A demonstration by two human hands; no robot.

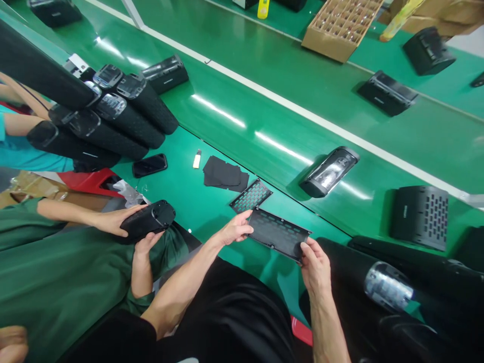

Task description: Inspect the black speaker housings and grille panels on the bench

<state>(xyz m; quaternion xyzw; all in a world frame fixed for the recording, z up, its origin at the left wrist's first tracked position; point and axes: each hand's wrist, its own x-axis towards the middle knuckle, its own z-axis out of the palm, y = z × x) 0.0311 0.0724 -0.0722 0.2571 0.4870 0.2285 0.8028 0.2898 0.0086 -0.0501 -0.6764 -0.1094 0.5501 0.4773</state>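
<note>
A black speaker grille panel (279, 233) is held level in front of me, its slots showing faintly through a dark sheet that covers its face. My left hand (237, 229) pinches its left end, and my right hand (314, 258) grips the right end between thumb and fingers. Just beyond it on the green bench lies a second perforated grille panel (251, 195), bare, with green showing through its slots. Several black rectangular sheets (223, 174) are stacked loosely behind that panel.
At left, a co-worker's hands hold a black speaker (149, 221). Black speaker bodies (132, 113) crowd the left; more (378, 267) stand at right. A phone (149, 165) rests on the bench. Speakers (328, 171) sit along the green line, beyond the bench edge. A divided carton (342, 27) stands at the back.
</note>
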